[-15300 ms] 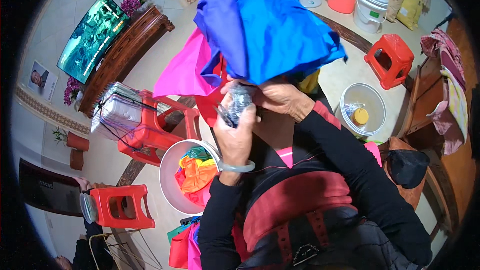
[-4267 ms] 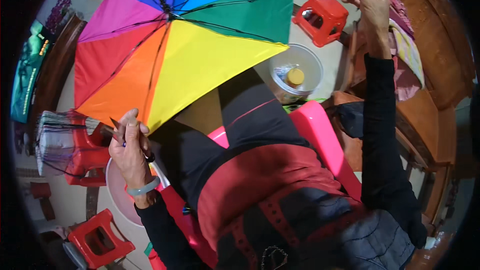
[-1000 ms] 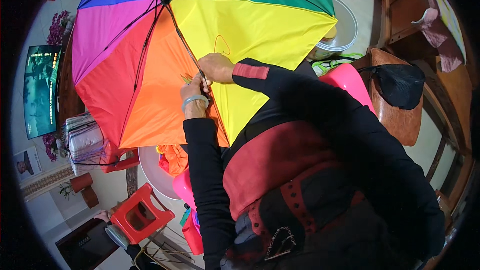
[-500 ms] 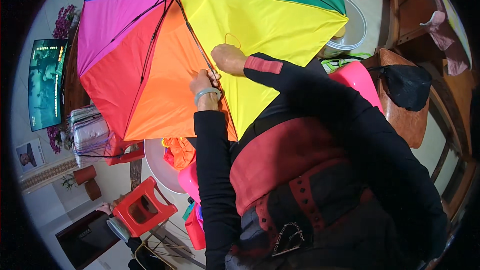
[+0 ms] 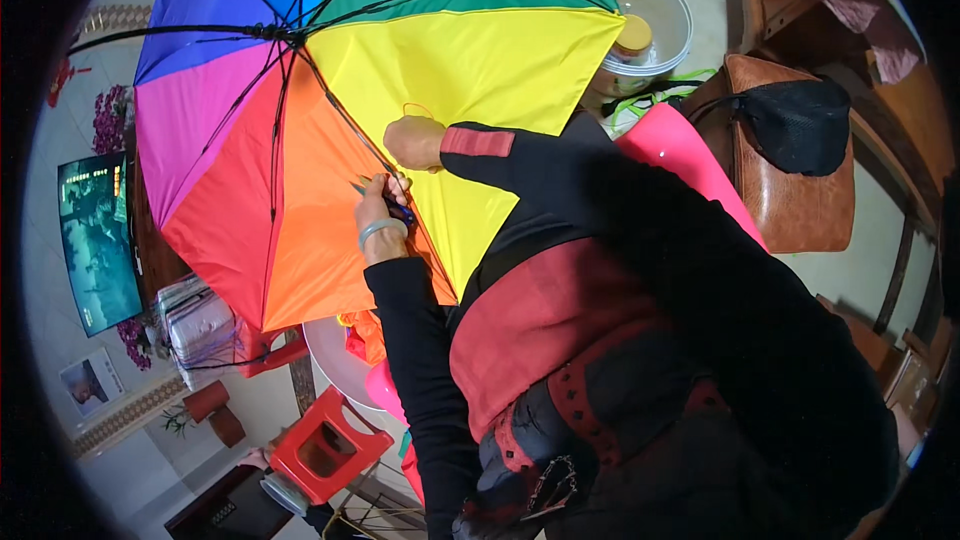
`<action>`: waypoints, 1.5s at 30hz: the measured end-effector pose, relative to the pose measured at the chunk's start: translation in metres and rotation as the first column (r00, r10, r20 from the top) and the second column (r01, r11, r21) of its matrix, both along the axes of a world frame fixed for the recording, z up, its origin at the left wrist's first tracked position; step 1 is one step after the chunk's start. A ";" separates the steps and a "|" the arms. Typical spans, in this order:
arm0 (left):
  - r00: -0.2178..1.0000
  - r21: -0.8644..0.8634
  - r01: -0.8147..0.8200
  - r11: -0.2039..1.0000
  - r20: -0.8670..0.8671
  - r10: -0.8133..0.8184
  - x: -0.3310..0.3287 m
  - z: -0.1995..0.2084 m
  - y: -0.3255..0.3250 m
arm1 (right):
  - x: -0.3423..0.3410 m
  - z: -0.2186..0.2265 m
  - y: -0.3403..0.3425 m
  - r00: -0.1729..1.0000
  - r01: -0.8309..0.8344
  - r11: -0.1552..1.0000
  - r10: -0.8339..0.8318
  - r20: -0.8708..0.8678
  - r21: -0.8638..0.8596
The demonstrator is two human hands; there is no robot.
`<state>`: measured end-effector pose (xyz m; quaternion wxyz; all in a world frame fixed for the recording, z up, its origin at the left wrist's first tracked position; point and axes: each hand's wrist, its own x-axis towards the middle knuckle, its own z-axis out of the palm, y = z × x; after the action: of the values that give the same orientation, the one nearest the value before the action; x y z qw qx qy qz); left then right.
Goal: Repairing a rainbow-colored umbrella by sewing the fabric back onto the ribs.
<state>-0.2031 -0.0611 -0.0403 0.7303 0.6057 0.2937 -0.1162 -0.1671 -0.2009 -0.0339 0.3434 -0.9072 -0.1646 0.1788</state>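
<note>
An open rainbow umbrella (image 5: 330, 230) spreads in front of me, its inner side with dark metal ribs toward me. My left hand (image 5: 375, 212) is closed around small scissors (image 5: 403, 212) with dark blue handles, its fingers by a rib at the orange and yellow seam. A pale bangle circles that wrist. Just above and to the right, my right hand (image 5: 412, 143) is closed against the yellow panel beside the same rib. A thin orange thread (image 5: 418, 107) loops out above its knuckles; the fingertips are mostly hidden.
A pink seat (image 5: 690, 165), a brown leather stool (image 5: 800, 200) with a black cloth bag (image 5: 797, 125) and a clear bucket (image 5: 660, 15) stand at my right. At lower left are a red plastic stool (image 5: 330, 445) and a pale basin (image 5: 335, 360) holding bright cloth.
The umbrella has shifted left and tilted in my view, and its shaft now shows at the left. Scissors have come into sight in my left hand. My right hand stays by the rib.
</note>
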 end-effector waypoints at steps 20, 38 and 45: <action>0.998 -0.018 -0.056 0.998 -0.012 0.056 0.003 -0.006 0.002 | 0.001 -0.008 0.002 0.990 -0.046 0.998 0.039 0.135 0.047; 0.998 -0.011 0.051 0.999 -0.034 -0.051 0.005 -0.008 0.009 | 0.001 -0.013 0.004 0.996 -0.074 0.992 0.068 0.066 0.100; 0.999 -0.019 0.051 0.999 0.005 -0.051 0.008 -0.014 0.012 | 0.003 -0.026 0.017 0.960 -0.051 0.989 0.010 0.278 0.140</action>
<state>-0.1953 -0.0492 -0.0542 0.7334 0.6065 0.2751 -0.1361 -0.1637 -0.1836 -0.0599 0.3793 -0.8932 -0.2375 0.0429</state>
